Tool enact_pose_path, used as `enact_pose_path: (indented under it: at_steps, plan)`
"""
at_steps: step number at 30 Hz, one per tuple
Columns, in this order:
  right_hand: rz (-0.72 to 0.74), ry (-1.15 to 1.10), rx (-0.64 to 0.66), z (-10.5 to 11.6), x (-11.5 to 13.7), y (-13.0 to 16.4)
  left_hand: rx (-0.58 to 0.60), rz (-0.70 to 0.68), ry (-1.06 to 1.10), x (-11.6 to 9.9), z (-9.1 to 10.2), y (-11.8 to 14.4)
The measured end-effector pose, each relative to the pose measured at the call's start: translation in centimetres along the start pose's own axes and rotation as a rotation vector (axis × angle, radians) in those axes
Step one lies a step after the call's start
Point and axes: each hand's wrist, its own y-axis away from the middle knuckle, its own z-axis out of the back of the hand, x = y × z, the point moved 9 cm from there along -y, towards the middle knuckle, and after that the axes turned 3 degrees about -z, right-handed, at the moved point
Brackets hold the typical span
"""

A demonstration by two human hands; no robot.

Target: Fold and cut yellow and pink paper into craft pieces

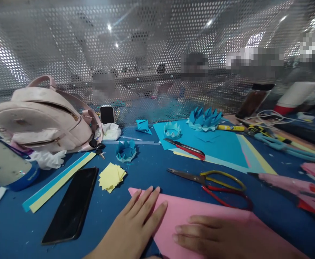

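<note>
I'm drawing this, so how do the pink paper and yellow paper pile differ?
The pink paper is much bigger than the yellow paper pile. The left hand and right hand touch the pink paper, not the pile. The pile looks jagged; the pink paper has long, straight edges. Both lie on the blue table.

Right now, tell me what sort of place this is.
Probably a papercraft worktable: it holds a sheet of pink paper, scissors and a pointed, folded blue paper ring.
</note>
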Motion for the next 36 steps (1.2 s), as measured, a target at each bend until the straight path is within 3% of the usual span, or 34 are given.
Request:
enact_pose_path:
  at_steps: [6, 11, 16, 36]
  plan:
    - [0.029, -0.012, 0.033, -1.3, 0.3, 0.7, 0.043, 0.083, 0.142, -0.1, 0.0, 0.6]
    - [0.062, -0.032, 0.081, -2.5, 0.9, 1.0, 0.001, 0.163, 0.163, 0.0, 0.3, 1.0]
    - [0.024, -0.066, 0.007, -2.3, 1.1, 1.2, -0.018, 0.175, 0.173, -0.1, 0.4, 1.2]
    - [0.044, -0.043, 0.03, -1.9, 1.6, 1.1, -0.021, 0.182, 0.17, -0.2, 0.8, 1.3]
